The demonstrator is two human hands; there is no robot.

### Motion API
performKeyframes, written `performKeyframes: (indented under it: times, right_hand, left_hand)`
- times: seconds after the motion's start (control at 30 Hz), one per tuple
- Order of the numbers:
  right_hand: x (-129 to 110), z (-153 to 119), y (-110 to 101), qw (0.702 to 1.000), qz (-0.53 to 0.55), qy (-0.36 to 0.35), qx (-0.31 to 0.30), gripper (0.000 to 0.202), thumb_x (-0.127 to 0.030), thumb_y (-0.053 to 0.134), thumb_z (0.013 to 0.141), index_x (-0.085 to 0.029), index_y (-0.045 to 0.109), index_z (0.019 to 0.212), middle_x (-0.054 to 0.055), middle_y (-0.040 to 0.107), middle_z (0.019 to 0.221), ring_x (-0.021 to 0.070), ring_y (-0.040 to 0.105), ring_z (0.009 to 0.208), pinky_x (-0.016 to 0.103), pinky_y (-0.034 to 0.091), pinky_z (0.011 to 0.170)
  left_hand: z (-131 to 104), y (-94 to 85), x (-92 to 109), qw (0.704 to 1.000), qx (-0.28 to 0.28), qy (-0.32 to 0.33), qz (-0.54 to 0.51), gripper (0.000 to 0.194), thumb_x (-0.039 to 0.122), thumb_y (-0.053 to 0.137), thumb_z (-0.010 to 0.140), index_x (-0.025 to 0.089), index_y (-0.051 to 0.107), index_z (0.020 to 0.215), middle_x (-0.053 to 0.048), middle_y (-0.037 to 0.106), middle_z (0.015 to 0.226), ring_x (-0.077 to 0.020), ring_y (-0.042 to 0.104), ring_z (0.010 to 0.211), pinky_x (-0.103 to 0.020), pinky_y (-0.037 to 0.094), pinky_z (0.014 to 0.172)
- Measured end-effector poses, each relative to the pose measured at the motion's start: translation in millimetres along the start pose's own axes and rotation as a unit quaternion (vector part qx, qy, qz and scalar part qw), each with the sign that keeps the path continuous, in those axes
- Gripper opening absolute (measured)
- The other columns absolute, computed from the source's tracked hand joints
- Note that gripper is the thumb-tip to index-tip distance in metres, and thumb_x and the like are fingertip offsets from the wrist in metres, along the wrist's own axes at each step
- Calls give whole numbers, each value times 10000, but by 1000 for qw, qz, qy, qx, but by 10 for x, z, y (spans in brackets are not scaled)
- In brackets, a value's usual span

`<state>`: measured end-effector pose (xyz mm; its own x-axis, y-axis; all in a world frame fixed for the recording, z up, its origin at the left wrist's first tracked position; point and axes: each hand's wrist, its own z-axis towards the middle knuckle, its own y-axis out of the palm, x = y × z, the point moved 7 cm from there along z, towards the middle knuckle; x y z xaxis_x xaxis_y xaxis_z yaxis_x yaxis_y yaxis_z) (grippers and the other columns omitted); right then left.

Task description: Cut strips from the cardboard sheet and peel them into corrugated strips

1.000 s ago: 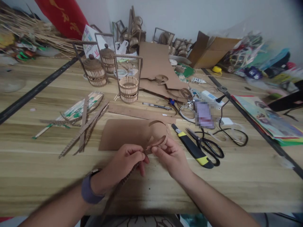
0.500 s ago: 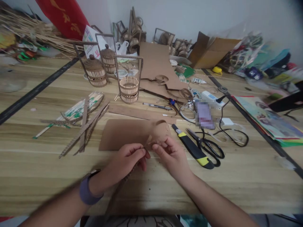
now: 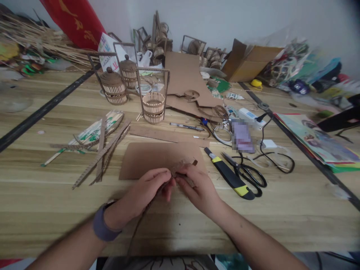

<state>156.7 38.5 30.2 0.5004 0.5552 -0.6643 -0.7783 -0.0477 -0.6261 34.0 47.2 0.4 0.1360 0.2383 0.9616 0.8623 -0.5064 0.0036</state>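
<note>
**Both hands pinch a cardboard strip**

Wooden workbench (image 3: 42, 210) fills the view, cluttered at the back. Loose corrugated cardboard strips (image 3: 101, 150) lie well left of the left hand (image 3: 146, 189), which pinches a long brown cardboard strip (image 3: 180, 167) against the right hand (image 3: 197, 187), also gripping it, over a flat brown cardboard sheet (image 3: 140, 159). Just right: yellow-and-black utility knife (image 3: 229, 178), black scissors (image 3: 247, 172).

The cardboard strip (image 3: 184, 165) you are handling is brown, narrow and corrugated, with ribbed edges showing. Its far end is curled into a small, tight roll just above the near edge of the table, over the front edge of a flat brown sheet. From that roll the long tail runs down and toward you, sloping left, off the table's near edge.
</note>
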Motion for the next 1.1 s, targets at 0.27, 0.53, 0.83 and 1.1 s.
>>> performKeyframes:
  times: [0.27, 0.53, 0.83, 1.1]
  right_hand:
    - [71, -22, 2, 997, -70, 31, -10, 228, -214, 495, 953, -208, 672, 1097, 103, 713, 1014, 234, 660, 960, 381, 540, 809]
    - [-54, -45, -43, 995, -101, -7, 24, 182, -243, 524, 948, -177, 659, 1051, 112, 726, 985, 250, 654, 909, 392, 517, 738]
    - [-116, -36, -147, 996, -38, -41, 63, 230, -244, 511, 952, -265, 669, 1118, 69, 726, 988, 235, 639, 953, 411, 483, 841]
    - [-63, -29, -83, 997, 75, -8, 20, 291, -458, 495, 961, -240, 685, 931, 63, 705, 888, 206, 639, 851, 331, 512, 746]
  left_hand:
    - [-70, -236, 186, 967, 144, 99, 188, 161, 329, 591, 857, 188, 648, 909, -30, 676, 900, -176, 622, 828, -247, 477, 696]
    - [-105, -180, 320, 948, 155, 141, 238, 96, 238, 586, 849, 187, 661, 880, -35, 695, 887, -177, 640, 822, -266, 498, 721]
    - [-235, -92, 543, 932, 135, 195, 276, 77, 201, 557, 855, 204, 632, 870, -32, 673, 878, -180, 627, 837, -278, 498, 762]
    - [-77, -151, 331, 995, -22, 81, 61, 247, 305, 626, 846, 220, 705, 1064, -33, 746, 937, -190, 686, 859, -268, 538, 765]
